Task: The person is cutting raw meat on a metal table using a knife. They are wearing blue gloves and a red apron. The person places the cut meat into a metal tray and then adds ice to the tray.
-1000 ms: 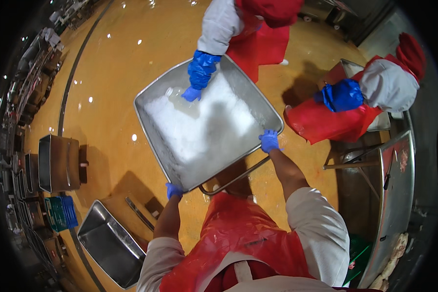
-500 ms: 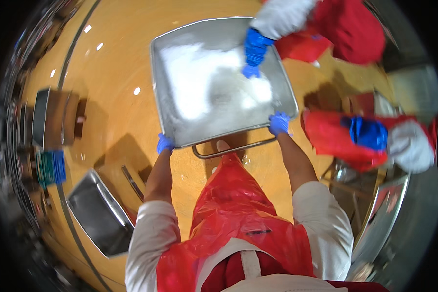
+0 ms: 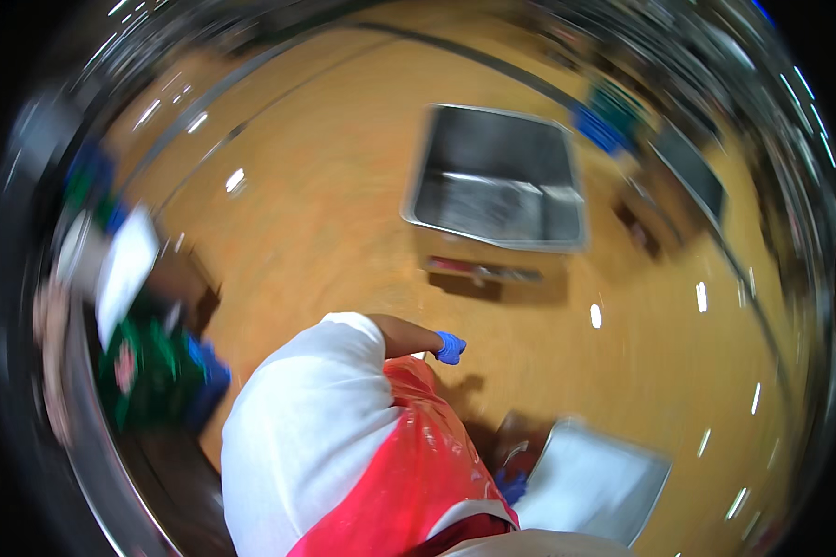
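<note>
My left hand, in a blue glove, hangs above the floor in front of my red apron. Its fingers look curled together, with nothing visible in them. At the lower right, my right hand, also blue-gloved and blurred, is at the side of a metal tub; it appears closed on the tub's edge, though my body hides the arm. White material lies in that tub. Ahead of me stands another deep metal tub, with nothing visible in it and a bar handle on its near side.
Blue and green crates and a metal cart stand at the far right. More green crates, with a white sheet-like thing above them, are at the left beside a metal edge. Yellow-brown floor lies between.
I have turned sharply left; the white-filled tub swings from ahead to my lower right. My left hand has let go of its rim. The co-worker beside it is out of view.
</note>
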Available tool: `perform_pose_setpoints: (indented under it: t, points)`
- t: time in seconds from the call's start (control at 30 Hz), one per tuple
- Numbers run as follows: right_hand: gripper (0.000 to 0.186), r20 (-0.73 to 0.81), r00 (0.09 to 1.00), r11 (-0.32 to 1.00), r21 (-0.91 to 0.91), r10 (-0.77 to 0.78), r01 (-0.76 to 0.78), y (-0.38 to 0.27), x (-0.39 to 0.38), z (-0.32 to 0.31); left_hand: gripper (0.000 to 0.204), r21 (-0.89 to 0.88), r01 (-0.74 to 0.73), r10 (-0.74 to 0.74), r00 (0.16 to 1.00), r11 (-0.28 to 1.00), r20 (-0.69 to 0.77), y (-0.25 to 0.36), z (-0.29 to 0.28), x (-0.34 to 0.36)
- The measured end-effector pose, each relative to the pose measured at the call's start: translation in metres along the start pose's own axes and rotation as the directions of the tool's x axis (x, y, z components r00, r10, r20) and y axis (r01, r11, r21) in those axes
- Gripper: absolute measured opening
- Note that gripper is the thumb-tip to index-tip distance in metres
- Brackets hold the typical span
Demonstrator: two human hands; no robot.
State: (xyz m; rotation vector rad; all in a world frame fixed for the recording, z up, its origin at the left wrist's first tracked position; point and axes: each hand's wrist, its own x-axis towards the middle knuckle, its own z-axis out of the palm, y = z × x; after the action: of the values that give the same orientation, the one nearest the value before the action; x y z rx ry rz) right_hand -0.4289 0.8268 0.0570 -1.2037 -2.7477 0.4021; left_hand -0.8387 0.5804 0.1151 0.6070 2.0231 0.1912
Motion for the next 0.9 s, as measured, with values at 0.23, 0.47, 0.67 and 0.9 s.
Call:
perform_pose_setpoints:
  t: [0.23, 0.47, 0.67, 0.9]
  points:
    - [0.053, 0.432, 0.484, 0.592, 0.157, -0.761, 0.79, -0.274, 0.229, 0.028, 0.053, -0.445, 0.28, -0.393, 0.901, 0.851, -0.184, -0.17, 0.015, -0.113]
    - [0.068, 0.194, 0.548, 0.581, 0.262, -0.814, 0.77, -0.531, 0.366, 0.078, 0.046, -0.611, 0.213, -0.413, 0.887, 0.763, -0.206, -0.248, -0.021, -0.15]
    - [0.103, 0.451, 0.511, 0.626, 0.147, -0.731, 0.766, -0.584, 0.307, 0.151, 0.051, -0.515, 0.184, -0.329, 0.922, 0.837, -0.205, -0.269, -0.039, -0.163]
    - [0.052, 0.497, 0.619, 0.736, 0.063, -0.608, 0.674, -0.582, 0.195, 0.133, 0.069, 0.011, -0.04, 0.037, 0.756, 0.999, -0.653, -0.241, -0.102, -0.103]
